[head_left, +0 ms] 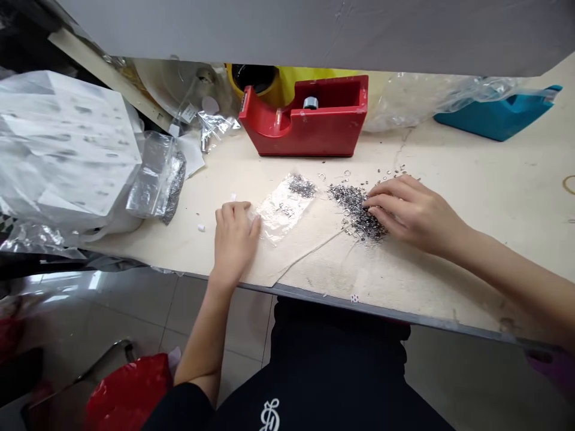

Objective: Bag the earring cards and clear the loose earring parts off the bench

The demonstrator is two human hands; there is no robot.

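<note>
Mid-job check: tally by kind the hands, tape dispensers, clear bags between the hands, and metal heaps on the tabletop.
Hands: 2, left hand and right hand
Tape dispensers: 2, red dispenser and teal dispenser
Clear bag between the hands: 1
Heap of small metal parts: 1 (single pieces too small to count)
Total: 6
</note>
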